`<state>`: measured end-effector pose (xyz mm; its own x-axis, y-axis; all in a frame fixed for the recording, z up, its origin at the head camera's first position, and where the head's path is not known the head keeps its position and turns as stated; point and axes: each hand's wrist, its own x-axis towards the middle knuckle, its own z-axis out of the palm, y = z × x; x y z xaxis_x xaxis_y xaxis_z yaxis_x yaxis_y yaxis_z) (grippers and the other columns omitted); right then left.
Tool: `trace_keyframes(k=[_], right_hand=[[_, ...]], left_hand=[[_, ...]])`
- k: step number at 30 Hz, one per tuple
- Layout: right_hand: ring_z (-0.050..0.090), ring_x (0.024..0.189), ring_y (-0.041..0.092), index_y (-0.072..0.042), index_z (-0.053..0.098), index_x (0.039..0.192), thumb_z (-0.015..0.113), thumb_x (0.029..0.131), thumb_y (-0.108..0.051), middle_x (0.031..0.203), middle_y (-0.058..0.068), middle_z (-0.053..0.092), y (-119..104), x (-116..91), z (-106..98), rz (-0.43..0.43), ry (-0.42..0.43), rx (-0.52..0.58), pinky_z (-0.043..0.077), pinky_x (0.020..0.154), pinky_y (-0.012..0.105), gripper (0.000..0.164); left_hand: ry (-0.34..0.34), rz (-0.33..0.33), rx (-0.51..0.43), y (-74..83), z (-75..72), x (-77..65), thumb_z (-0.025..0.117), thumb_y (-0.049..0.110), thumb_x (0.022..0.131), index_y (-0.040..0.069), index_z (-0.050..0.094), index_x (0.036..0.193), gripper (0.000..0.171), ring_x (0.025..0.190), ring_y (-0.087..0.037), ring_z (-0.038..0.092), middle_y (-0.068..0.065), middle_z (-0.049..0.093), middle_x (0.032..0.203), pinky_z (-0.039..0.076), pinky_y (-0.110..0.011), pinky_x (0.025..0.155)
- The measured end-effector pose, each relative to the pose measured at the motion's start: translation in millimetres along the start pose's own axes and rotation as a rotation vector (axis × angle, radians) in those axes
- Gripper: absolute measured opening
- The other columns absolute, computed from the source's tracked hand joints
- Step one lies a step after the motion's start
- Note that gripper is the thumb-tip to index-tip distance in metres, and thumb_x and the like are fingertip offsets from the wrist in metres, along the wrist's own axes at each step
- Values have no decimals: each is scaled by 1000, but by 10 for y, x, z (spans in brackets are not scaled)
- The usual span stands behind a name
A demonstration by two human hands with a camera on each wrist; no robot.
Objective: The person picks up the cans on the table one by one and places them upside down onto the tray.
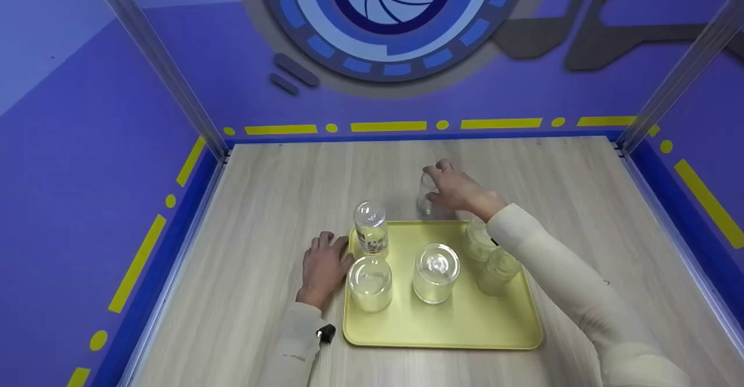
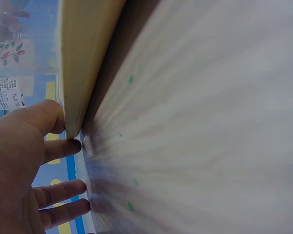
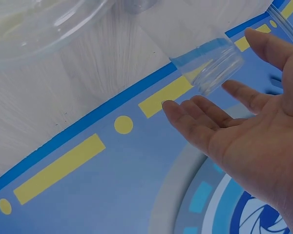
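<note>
In the head view my right hand (image 1: 459,190) is at a clear drinking glass (image 1: 427,195) standing on the table just behind the yellow tray (image 1: 442,332). The right wrist view shows my fingers (image 3: 190,122) and thumb spread apart around the end of that glass (image 3: 217,68), with no firm hold visible. My left hand (image 1: 323,268) rests at the tray's left edge, its thumb against the rim (image 2: 71,87) and its other fingers extended. Nearest it on the tray are a glass with a printed pattern (image 1: 372,230) and a plain glass (image 1: 371,285).
Another clear glass (image 1: 436,273) stands mid-tray. Two more glasses, one further back (image 1: 479,242) and one in front (image 1: 499,273), stand at the tray's right, partly behind my right sleeve (image 1: 558,271). Blue panels (image 1: 325,108) enclose the wooden table (image 1: 273,201) at the back and sides.
</note>
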<state>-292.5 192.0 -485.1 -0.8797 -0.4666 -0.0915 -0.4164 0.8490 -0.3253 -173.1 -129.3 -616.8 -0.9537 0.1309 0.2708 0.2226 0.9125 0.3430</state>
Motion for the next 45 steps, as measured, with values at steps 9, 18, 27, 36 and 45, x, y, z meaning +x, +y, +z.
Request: trace_keyframes(k=[9, 18, 27, 36, 45], right_hand=[[47, 135, 51, 5, 46, 153, 71, 101, -19, 142, 35, 47, -9, 27, 35, -16, -1, -22, 47, 106, 62, 63], [49, 133, 48, 5, 44, 155, 72, 101, -18, 143, 34, 48, -34, 76, 44, -9, -15, -33, 49, 105, 58, 65], [50, 131, 50, 5, 43, 155, 71, 102, -17, 142, 36, 48, -20, 97, 58, -8, -32, -36, 50, 104, 59, 64], [53, 122, 57, 8, 48, 148, 67, 103, -12, 134, 38, 51, 3, 99, 63, -62, 22, -46, 51, 100, 62, 53], [55, 122, 53, 6, 49, 148, 66, 104, -11, 133, 36, 53, 7, 98, 73, -54, 34, -37, 51, 99, 62, 50]], left_hand=[[-5, -2, 7, 11, 3, -7, 74, 30, 94, 13, 75, 129, 39, 112, -39, 58, -20, 60, 126, 55, -55, 83], [-4, -2, 5, -17, -3, 4, 74, 30, 94, 12, 74, 128, 39, 109, -39, 58, -21, 60, 127, 54, -54, 83], [-17, -11, 2, -8, -4, -6, 73, 30, 95, 11, 74, 130, 40, 111, -40, 58, -21, 59, 128, 54, -55, 85], [0, -11, 10, 0, 13, -8, 74, 27, 92, 11, 75, 127, 38, 110, -40, 58, -20, 59, 125, 54, -55, 84], [-11, -10, 12, 4, -7, -4, 74, 29, 93, 12, 74, 129, 40, 111, -40, 58, -20, 59, 127, 54, -56, 84]])
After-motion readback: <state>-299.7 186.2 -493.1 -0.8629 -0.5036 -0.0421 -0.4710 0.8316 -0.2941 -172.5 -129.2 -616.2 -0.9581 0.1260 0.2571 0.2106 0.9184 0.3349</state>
